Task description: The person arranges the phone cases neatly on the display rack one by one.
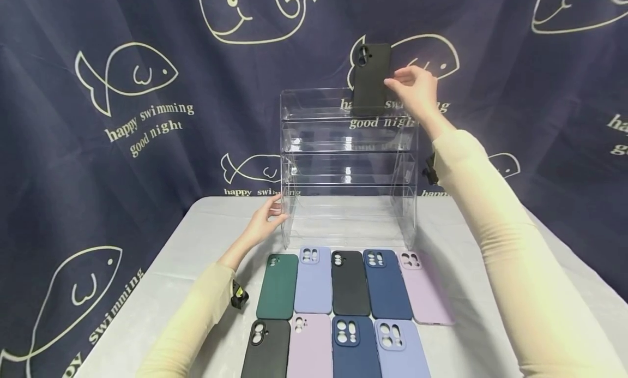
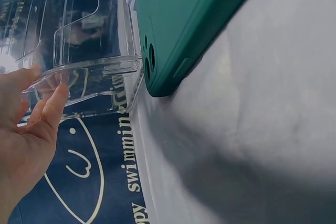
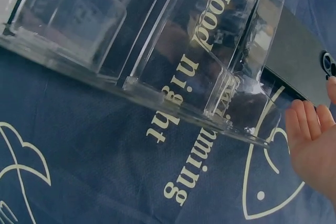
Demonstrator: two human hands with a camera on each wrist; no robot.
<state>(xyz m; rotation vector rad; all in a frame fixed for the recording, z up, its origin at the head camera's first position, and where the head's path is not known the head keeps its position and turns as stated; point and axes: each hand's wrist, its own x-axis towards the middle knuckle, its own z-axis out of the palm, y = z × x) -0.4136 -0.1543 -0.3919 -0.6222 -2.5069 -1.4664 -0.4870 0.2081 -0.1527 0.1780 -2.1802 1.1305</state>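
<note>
A clear tiered display rack (image 1: pixel 349 217) stands on the table. At its left side my left hand (image 1: pixel 265 221) grips the edge of the side panel, thumb on one face and fingers on the other in the left wrist view. My right hand (image 1: pixel 416 89) is raised at the rack's top right, pinching the side edge of a black phone case (image 1: pixel 371 83). That case stands upright in the top tier, camera cutout uppermost. In the right wrist view, the thumb and fingertips are right at its edge.
Two rows of phone cases lie before the rack, including a green one (image 1: pixel 277 286), a black one (image 1: pixel 350 283) and a pink-purple one (image 1: pixel 426 288). A navy curtain (image 1: pixel 162 214) with fish drawings hangs behind the white-covered table (image 1: pixel 196 231).
</note>
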